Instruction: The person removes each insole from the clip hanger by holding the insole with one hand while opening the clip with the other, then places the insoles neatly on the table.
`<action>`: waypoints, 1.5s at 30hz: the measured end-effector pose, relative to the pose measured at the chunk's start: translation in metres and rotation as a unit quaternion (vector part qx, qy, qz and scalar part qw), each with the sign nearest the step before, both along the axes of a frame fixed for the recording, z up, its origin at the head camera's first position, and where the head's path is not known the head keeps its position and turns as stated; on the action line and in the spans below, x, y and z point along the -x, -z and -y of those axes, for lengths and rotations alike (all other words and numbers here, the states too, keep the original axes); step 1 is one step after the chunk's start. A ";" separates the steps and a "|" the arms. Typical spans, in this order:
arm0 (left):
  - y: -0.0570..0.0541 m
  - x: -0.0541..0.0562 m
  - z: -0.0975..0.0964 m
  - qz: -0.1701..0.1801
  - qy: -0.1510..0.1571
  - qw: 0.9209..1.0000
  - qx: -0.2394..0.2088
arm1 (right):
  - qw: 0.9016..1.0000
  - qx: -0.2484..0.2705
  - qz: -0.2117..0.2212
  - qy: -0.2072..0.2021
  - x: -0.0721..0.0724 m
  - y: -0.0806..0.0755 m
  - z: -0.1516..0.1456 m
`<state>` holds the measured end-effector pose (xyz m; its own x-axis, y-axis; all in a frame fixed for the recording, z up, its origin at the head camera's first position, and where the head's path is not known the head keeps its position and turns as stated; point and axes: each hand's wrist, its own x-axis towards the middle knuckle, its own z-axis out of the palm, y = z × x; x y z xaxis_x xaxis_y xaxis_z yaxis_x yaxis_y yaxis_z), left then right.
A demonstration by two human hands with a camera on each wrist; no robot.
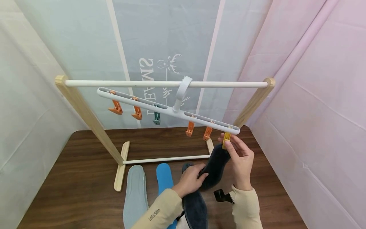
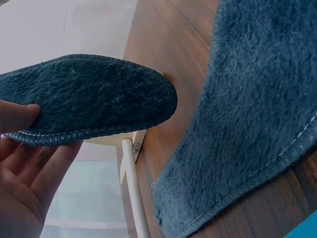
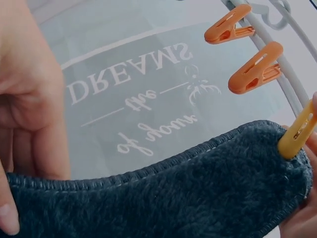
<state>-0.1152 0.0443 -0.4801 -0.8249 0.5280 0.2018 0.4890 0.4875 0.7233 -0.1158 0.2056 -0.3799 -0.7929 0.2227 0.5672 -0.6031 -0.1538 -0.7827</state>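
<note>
A dark blue fleecy insole [image 1: 215,167] with a stitched edge hangs at a slant below the right end of a white clip hanger [image 1: 174,112]. My left hand [image 1: 190,180] pinches its lower part between thumb and fingers, as the left wrist view shows closely. With my right hand [image 1: 240,156] I hold the yellow clip [image 1: 226,140], thumb in front and fingers behind. In the right wrist view the yellow clip [image 3: 297,134] lies over the insole's tip. A second dark blue insole [image 2: 242,124] rests on the table below my left hand.
The hanger hooks over the white rail of a wooden rack [image 1: 128,84]. Several orange clips [image 1: 137,112] and one green clip [image 1: 156,117] hang along it. A grey insole [image 1: 135,194] and a blue insole [image 1: 165,176] lie on the brown table [image 1: 74,190].
</note>
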 end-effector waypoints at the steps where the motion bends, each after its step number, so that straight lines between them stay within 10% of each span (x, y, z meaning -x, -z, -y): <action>1: 0.000 -0.001 0.000 -0.002 0.001 1.000 0.002 | 1.000 0.010 -0.002 -0.003 0.000 -0.001 0.001; 26: 0.007 -0.019 0.015 0.026 0.018 0.999 -0.022 | 0.990 0.142 0.012 0.006 0.005 -0.013 0.008; 45: 0.010 -0.031 0.038 0.074 -0.005 0.996 -0.046 | 0.995 0.096 0.021 -0.022 -0.001 -0.015 0.007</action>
